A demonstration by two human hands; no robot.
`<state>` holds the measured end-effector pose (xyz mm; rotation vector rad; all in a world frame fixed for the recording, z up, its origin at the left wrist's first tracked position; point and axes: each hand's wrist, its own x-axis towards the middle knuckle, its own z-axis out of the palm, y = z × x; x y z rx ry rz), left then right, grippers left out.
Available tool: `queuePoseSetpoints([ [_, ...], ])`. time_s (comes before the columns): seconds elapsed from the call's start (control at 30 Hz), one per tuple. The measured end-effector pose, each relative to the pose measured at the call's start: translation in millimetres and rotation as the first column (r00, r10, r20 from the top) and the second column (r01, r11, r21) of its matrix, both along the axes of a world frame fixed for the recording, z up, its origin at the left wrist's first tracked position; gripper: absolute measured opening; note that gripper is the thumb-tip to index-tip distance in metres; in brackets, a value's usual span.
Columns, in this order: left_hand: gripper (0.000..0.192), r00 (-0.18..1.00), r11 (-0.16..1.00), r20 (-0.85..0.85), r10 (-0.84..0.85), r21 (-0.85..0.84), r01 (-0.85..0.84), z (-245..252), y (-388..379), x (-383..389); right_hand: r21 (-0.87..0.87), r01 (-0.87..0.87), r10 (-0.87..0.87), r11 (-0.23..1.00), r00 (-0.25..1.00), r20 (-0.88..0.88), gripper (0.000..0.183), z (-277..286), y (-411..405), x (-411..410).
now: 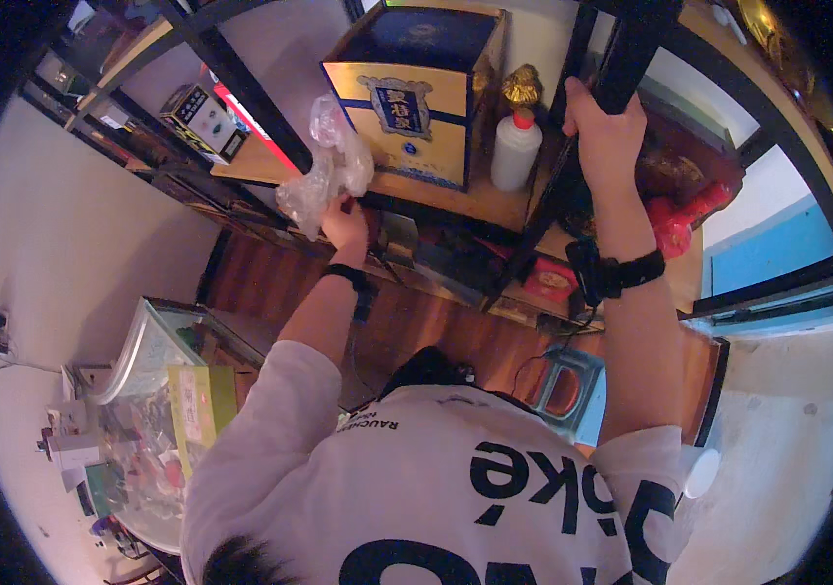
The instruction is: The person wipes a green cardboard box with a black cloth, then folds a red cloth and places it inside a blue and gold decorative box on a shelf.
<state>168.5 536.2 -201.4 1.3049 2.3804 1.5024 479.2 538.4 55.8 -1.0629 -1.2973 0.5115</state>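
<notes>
My left hand (345,225) holds a crumpled clear plastic bag (329,172) at the front edge of a wooden shelf, beside a black metal post. Up at the right, my right hand (607,131) grips a black upright of the shelf rack (621,73). Between the hands stands a large gold and dark blue box (409,117) bearing writing. A white bottle with a red neck (515,153) is right of the box, and a crumpled gold wrapper (522,84) shows behind it.
A small black and white box (204,123) and a red box (259,128) stand on the shelf's left part. Red packages (550,281) lie lower down. A glass display case (146,439) is at lower left, a blue plastic stool (570,387) on the floor at right.
</notes>
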Motion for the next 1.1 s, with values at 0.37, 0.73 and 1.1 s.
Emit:
queuePoseSetpoints([
  [0.37, 0.019, 0.915, 0.917, 0.082, -0.395, 0.093, 0.387, -7, -44, 155, 0.125, 0.081, -0.093, 0.989, 0.991, 0.095, 0.015, -14, 16, 8],
  [0.73, 0.014, 0.647, 0.656, -0.128, -0.751, -0.034, 0.754, -3, -46, 207, 0.066, -0.036, 0.035, 0.997, 0.999, 0.016, 0.02, -5, 7, 1],
  [1.1, 0.013, 0.394, 0.415, -0.236, -0.888, -0.043, 0.909, 6, -56, 202, 0.041, -0.016, 0.017, 0.999, 1.0, -0.008, 0.022, -5, 10, -4],
])
